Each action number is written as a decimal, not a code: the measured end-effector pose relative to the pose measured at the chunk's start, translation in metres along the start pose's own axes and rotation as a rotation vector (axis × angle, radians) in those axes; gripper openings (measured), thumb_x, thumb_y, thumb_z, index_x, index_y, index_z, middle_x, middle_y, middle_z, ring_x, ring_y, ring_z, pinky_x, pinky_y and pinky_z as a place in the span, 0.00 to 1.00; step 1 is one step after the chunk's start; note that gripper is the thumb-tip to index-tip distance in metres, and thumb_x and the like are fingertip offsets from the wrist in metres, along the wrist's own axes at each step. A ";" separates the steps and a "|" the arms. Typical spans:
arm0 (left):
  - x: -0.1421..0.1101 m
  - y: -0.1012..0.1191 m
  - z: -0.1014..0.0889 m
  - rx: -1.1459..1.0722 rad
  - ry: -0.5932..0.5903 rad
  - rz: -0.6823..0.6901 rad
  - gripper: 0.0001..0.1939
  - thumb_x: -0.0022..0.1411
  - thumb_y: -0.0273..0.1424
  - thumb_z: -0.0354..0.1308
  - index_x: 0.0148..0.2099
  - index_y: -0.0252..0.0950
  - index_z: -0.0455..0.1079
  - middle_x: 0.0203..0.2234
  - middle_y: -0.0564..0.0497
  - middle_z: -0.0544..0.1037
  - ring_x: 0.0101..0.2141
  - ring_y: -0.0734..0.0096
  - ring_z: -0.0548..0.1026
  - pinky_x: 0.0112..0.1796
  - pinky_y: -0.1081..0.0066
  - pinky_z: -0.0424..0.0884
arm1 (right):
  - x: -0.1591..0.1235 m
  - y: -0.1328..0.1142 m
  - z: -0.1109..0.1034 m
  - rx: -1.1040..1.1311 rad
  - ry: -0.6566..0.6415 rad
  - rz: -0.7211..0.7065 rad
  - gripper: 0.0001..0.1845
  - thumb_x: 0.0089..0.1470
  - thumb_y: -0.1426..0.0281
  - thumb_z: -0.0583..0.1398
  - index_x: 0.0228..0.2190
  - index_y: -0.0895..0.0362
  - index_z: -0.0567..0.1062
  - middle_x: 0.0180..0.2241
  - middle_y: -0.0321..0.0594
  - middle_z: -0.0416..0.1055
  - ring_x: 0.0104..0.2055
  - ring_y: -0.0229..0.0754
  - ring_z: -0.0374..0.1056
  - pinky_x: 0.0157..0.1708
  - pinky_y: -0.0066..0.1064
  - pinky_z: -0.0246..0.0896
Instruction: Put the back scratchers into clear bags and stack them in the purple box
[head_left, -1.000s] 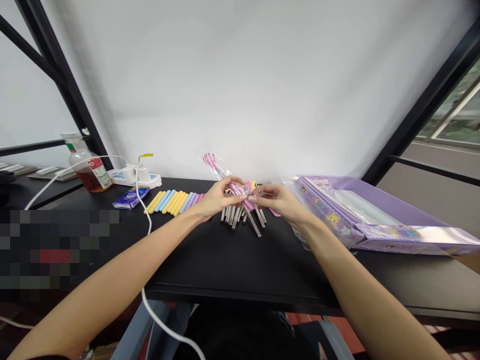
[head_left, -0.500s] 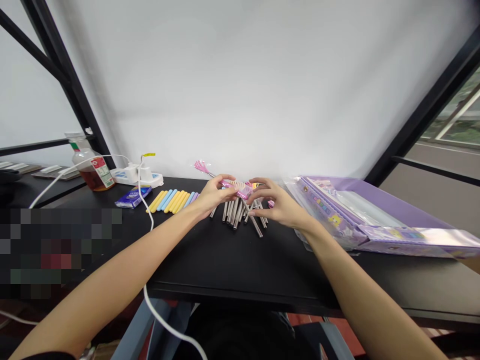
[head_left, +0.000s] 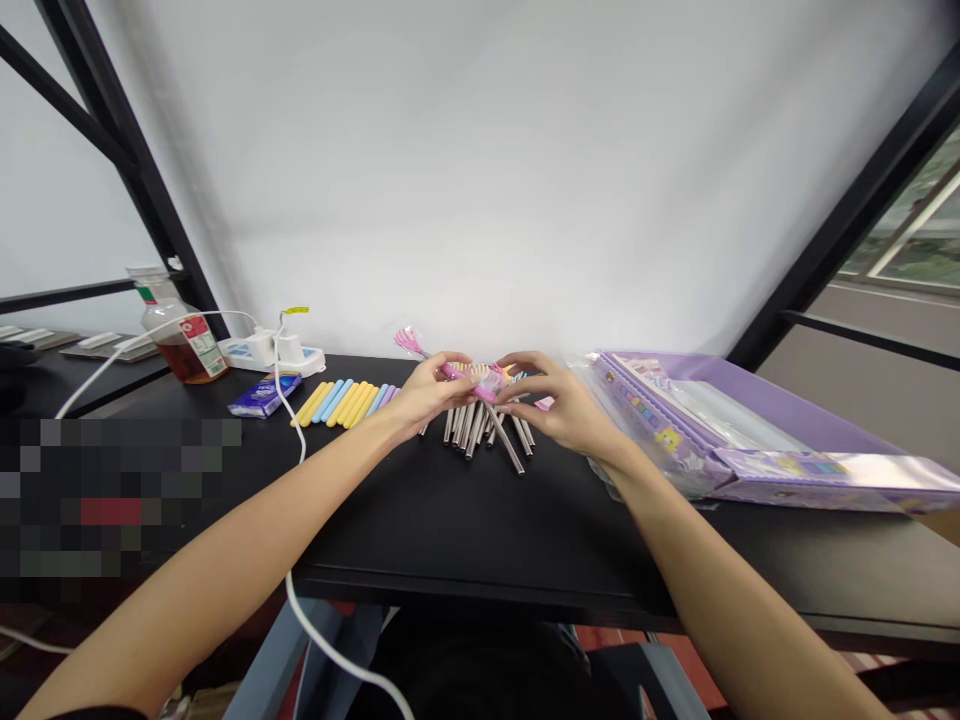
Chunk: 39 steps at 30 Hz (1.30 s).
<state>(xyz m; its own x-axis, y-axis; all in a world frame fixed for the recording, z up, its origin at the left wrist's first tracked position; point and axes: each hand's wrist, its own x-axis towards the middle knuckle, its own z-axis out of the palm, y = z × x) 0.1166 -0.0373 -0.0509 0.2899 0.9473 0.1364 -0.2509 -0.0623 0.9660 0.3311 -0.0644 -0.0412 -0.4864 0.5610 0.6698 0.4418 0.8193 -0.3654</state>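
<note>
A pink back scratcher, with a hand-shaped head and a metal rod, slants across in front of me in a clear wrapper. My left hand is closed around it, thumb and fingers near its pink grip end. At the other end of the pink part, the curved fingers and thumb of my right hand pinch it, partly hiding the contact. Beneath both hands lies a pile of metal rods, their ends pointing toward me. Some colourful pieces behind the fingers are mostly hidden.
Yellow, blue and purple sticks lie in a row on the black table. Left of them are a blue packet, a power strip and a bottle. A white cable crosses the table. A purple box sits right.
The back scratcher's head has shifted slightly right and down. My right fingers and thumb have drawn in closer to the pink end. My left hand keeps its hold.
</note>
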 end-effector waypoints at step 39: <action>0.002 -0.001 -0.004 0.142 0.001 0.226 0.37 0.54 0.35 0.70 0.64 0.49 0.60 0.39 0.51 0.72 0.33 0.72 0.76 0.40 0.64 0.76 | 0.001 -0.015 -0.022 0.506 -0.722 0.685 0.13 0.44 0.61 0.69 0.22 0.59 0.80 0.19 0.37 0.71 0.19 0.32 0.57 0.19 0.26 0.52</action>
<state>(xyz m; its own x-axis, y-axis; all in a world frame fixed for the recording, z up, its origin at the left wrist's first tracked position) 0.1133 -0.0339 -0.0520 0.2403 0.9045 0.3524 -0.1772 -0.3160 0.9320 0.3403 -0.0785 -0.0208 -0.6541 0.7151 -0.2466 0.5063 0.1716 -0.8451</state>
